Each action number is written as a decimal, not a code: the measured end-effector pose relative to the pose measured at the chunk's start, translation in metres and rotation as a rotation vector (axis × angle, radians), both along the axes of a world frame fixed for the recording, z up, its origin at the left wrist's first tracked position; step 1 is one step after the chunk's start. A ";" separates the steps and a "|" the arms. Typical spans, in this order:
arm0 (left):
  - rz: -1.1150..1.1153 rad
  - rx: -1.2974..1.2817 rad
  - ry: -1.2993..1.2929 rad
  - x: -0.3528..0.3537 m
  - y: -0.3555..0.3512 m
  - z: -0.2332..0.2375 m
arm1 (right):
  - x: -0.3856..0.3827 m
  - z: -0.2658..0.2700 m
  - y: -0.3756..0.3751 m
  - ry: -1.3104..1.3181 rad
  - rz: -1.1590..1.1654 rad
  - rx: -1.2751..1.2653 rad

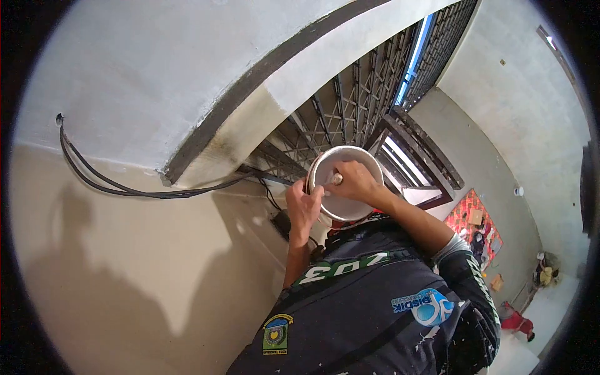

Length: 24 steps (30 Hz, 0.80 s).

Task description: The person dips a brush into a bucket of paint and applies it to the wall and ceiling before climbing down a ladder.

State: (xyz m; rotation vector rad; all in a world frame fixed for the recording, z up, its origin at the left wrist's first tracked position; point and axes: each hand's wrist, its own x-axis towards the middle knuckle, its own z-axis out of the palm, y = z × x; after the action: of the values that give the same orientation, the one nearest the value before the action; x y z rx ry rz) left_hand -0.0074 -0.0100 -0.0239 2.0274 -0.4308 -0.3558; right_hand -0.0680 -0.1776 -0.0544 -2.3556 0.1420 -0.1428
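Note:
A round white paint bucket, its rim smeared with paint, is held close to my chest with pale liquid inside. My left hand closes on the near left side of its rim, thumb over the edge. Inside the bucket's mouth, my right hand grips a pale, round-ended handle. The other end of that tool is hidden by the hand and the bucket.
Black cables run from a hole in the wall along the left. A folding metal grille and a dark-framed window lie beyond the bucket. Far right, a red patterned mat holds several items; a person in red is beyond it.

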 end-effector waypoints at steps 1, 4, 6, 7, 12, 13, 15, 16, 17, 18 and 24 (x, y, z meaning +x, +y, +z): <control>0.007 -0.005 0.024 -0.001 -0.001 0.003 | 0.000 0.000 0.004 0.036 -0.072 0.049; -0.010 -0.071 0.011 -0.005 -0.004 0.008 | 0.003 -0.014 0.011 0.046 -0.171 0.097; -0.006 -0.051 0.031 -0.006 -0.005 0.011 | 0.003 -0.019 0.012 0.023 -0.200 0.099; -0.006 -0.031 0.051 -0.006 -0.005 0.012 | 0.002 -0.016 0.011 0.029 -0.198 0.134; 0.012 -0.007 0.032 -0.003 -0.002 0.002 | -0.002 0.015 0.004 0.075 -0.212 0.163; 0.028 0.000 0.030 -0.002 -0.001 0.000 | -0.006 0.029 0.003 0.092 -0.229 0.212; 0.059 -0.016 -0.013 -0.002 -0.001 -0.004 | -0.011 0.042 -0.002 0.111 -0.245 0.255; 0.086 -0.030 -0.055 -0.003 -0.002 -0.006 | -0.015 0.044 -0.006 0.089 -0.257 0.285; 0.089 -0.035 -0.053 -0.003 -0.001 -0.008 | -0.019 0.047 -0.010 0.066 -0.268 0.315; 0.104 -0.023 -0.035 -0.002 0.000 -0.008 | -0.023 0.049 -0.014 0.066 -0.265 0.308; 0.175 -0.058 -0.002 0.005 0.005 -0.009 | -0.048 0.064 -0.046 0.011 -0.413 0.810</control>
State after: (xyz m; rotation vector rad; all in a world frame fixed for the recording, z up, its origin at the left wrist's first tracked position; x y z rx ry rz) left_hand -0.0024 -0.0053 -0.0329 1.9916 -0.2593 -0.2317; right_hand -0.1161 -0.2241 0.0097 -1.4974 0.5761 -0.2212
